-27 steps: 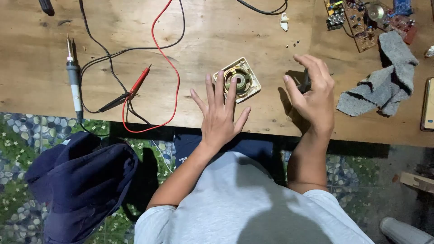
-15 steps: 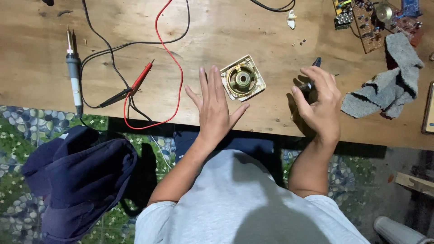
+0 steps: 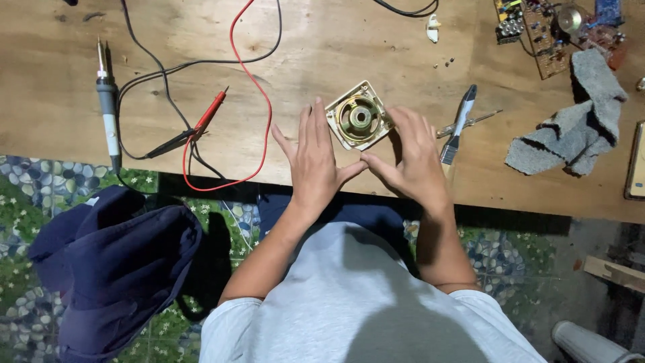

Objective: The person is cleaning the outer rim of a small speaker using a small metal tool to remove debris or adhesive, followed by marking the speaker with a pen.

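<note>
Left hand (image 3: pixel 314 161): my fingers spread flat on the wooden table (image 3: pixel 376 60), beside the small square speaker (image 3: pixel 358 119).
Right hand (image 3: pixel 411 158): fingers loosely open, cupping the speaker's other edge, thumbs meeting.

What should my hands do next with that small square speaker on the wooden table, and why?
Probably close both hands on it and lift. The left hand and right hand lie flat on either side of the small square cream-framed speaker, touching its edges, while it sits flat on the wooden table, not yet gripped.
</note>
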